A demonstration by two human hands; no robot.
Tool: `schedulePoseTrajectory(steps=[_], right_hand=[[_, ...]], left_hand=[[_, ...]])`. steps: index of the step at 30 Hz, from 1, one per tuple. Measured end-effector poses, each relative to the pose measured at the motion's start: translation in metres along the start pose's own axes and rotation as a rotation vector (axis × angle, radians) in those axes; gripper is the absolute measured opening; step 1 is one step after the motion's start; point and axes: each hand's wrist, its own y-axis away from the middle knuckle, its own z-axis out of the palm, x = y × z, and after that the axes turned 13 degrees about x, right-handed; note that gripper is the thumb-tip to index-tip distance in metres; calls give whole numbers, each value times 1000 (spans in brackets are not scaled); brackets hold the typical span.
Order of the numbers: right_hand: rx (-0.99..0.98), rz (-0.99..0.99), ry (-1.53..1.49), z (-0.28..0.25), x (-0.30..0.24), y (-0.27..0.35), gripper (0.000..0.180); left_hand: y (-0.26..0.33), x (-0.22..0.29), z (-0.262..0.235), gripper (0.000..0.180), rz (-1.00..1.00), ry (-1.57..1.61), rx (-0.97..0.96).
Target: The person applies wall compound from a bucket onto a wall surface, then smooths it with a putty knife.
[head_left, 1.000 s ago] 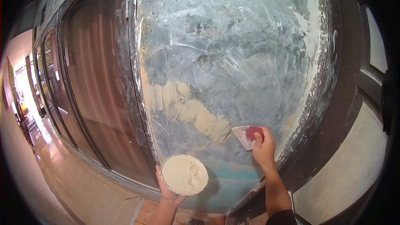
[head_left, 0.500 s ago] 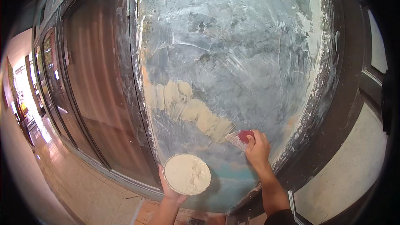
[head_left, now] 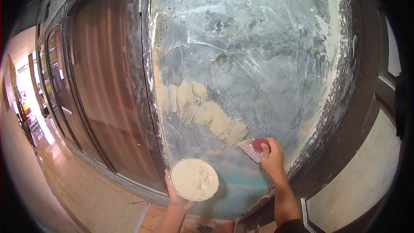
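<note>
My left hand [head_left: 176, 192] grips a round tub of cream-coloured putty [head_left: 194, 179] from its left side and underneath; a scooped hollow marks the paste's right half. My right hand [head_left: 272, 159] is closed on a red putty knife [head_left: 255, 148], its broad blade smeared pale. The blade's tip is at the lower right end of a beige putty band [head_left: 209, 116]; I cannot tell whether it touches. That band slopes down from the left across a grey-blue patchy wall [head_left: 250, 73]. Thick ridges show in the band's upper left part.
A dark-framed glass window with a brown curtain [head_left: 103, 69] stands left of the wall. On the right is a dark wooden frame [head_left: 340, 133] with pale panels [head_left: 353, 177]. Shiny floor tiles [head_left: 86, 168] run along the left toward a bright opening.
The putty knife has moved slightly right and down relative to the putty band, showing more of its blade. The view has shifted a little. The tub stays in my left hand.
</note>
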Motion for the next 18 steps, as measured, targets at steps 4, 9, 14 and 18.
schedulePoseTrajectory(steps=[4, 9, 14, 18], right_hand=[[105, -21, 129, -2, 0, -16, 18], [7, 200, -180, -23, -28, -23, 16], [-246, -238, -277, -43, -58, -15, 14], [-380, -632, -236, -61, -92, -19, 23]], left_hand=[[-3, -2, 4, 92, 36, -9, 71], [-1, -2, 7, 93, 26, -3, 41], [2, -3, 20, 93, -29, 29, 10], [6, -2, 32, 95, -2, 14, 14]])
